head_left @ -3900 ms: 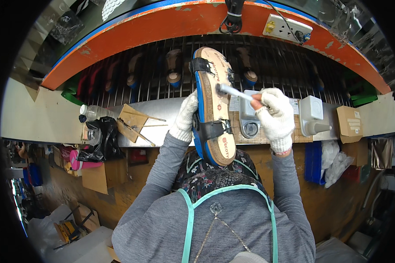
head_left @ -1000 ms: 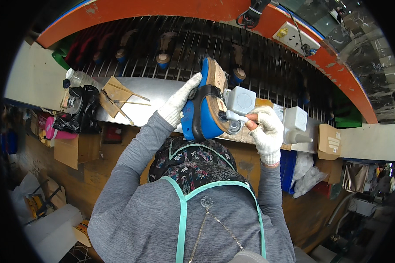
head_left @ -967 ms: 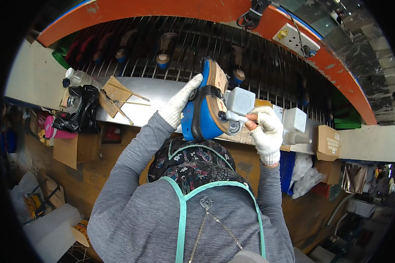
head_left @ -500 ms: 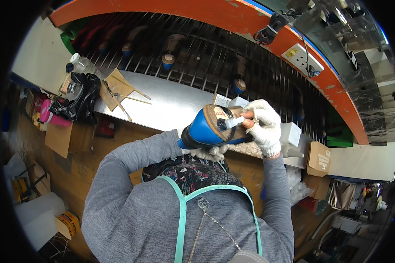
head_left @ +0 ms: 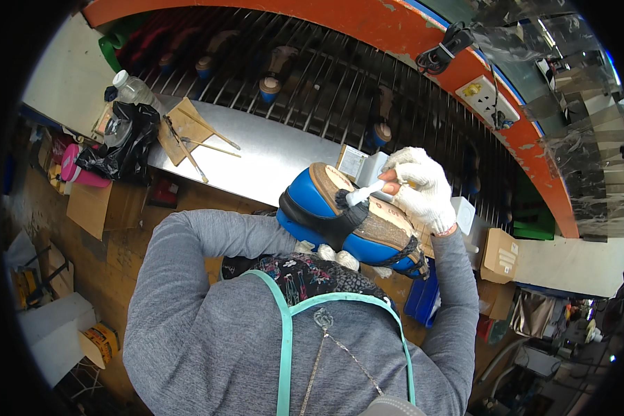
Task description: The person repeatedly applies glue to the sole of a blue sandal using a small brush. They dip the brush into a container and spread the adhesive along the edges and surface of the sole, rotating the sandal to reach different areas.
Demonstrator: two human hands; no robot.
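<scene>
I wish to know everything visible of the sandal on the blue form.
The sandal shows a pale face with reddish marks, a brown cork-like edge, and dark straps wrapping a blue, plastic-looking form. It is slanted above the apron, pale face upward, one end toward the picture's lower right. The left hand, partly hidden, supports it from below; the right hand holds a brush with dark bristles at one strap.
</scene>
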